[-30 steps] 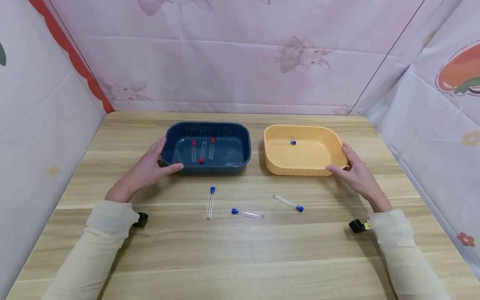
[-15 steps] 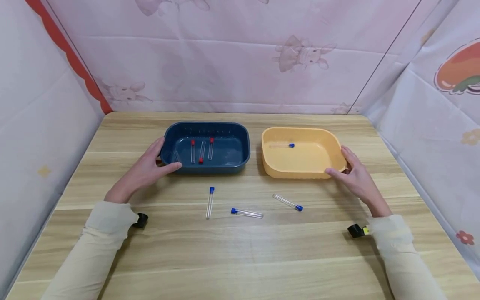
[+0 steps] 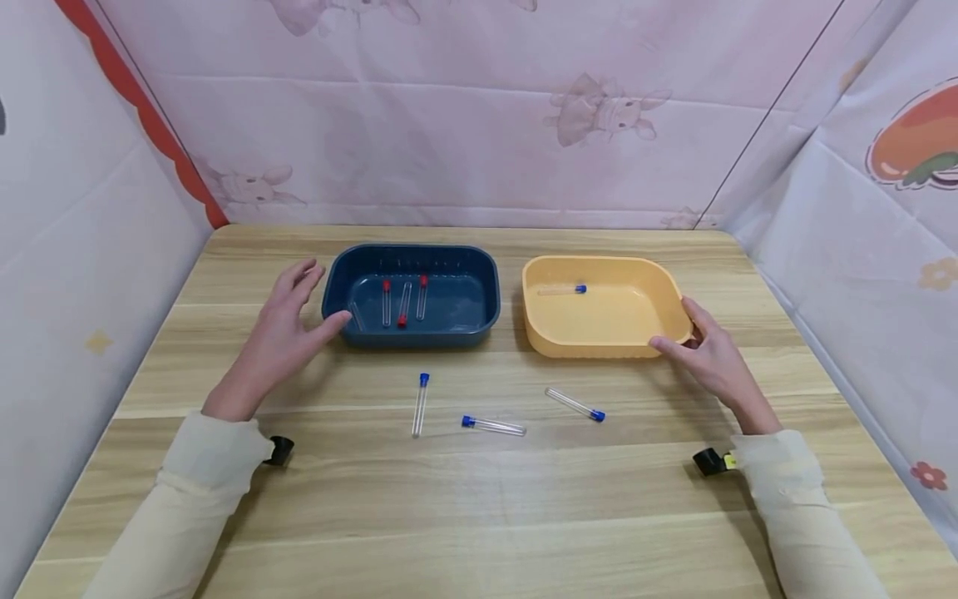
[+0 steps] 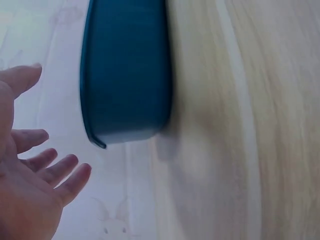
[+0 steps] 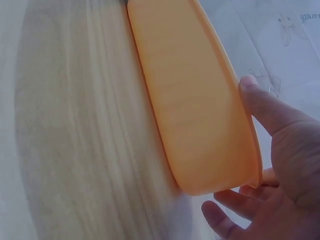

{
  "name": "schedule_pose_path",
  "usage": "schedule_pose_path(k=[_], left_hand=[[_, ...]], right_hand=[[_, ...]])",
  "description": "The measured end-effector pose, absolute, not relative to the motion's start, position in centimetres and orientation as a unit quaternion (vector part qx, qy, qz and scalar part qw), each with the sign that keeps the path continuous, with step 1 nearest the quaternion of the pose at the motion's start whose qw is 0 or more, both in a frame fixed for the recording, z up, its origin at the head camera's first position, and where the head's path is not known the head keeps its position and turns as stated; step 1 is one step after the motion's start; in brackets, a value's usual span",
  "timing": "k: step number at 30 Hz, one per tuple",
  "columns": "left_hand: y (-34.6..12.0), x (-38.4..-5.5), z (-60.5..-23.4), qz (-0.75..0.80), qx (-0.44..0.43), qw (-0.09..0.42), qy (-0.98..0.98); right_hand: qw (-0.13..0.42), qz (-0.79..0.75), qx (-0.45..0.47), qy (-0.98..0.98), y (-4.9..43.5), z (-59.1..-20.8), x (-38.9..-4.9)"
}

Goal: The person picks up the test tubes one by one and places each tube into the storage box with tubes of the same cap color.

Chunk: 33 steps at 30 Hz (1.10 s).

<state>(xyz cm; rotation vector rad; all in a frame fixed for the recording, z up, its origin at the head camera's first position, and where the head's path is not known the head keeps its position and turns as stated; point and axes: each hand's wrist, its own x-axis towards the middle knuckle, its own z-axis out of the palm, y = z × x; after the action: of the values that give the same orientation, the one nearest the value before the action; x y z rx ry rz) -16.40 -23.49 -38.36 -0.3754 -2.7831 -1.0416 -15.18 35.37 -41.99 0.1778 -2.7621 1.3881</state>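
My left hand (image 3: 280,341) is spread beside the left end of a dark blue plastic bin (image 3: 419,339); in the left wrist view its fingers are apart from the wall. Inside that bin lie three red-capped test tubes (image 3: 387,308) and a clear tube-like shape (image 3: 356,316) at the left. On the right, my right hand (image 3: 711,349) grips the near right corner of a yellow bin (image 3: 599,349). The right wrist view has its thumb (image 5: 265,102) on the rim and the other fingers curled round the end. One blue-capped test tube (image 3: 565,290) lies in the yellow bin.
Three more blue-capped test tubes lie on the wooden table (image 3: 479,516) in front of the bins: one upright in view (image 3: 421,408), one sideways (image 3: 496,427), one slanted (image 3: 575,405). Printed cloth walls (image 3: 464,150) enclose the back and sides.
The left hand has let go of the blue bin and drawn off to the left. The yellow bin, held by the right hand, has shifted slightly toward me and left.
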Motion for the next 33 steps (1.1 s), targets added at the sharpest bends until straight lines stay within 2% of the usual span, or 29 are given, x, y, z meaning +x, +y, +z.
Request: schedule_pose_path(k=[5,20,33], left_hand=[[-22.7,-15.2,-37.6,-0.34,-0.148,0.091,-0.924],[-19.6,-11.0,-37.2,-0.299,-0.219,0.054,-0.927],[-18.2,-9.3,-38.2,-0.291,-0.238,-0.012,-0.927]], right_hand=[[0.021,0.444,0.059,-0.894,35.4,-41.9,-15.2],[0.038,0.42,0.074,-0.904,35.4,-41.9,-15.2],[0.03,0.436,0.077,-0.896,35.7,-42.4,-15.4]])
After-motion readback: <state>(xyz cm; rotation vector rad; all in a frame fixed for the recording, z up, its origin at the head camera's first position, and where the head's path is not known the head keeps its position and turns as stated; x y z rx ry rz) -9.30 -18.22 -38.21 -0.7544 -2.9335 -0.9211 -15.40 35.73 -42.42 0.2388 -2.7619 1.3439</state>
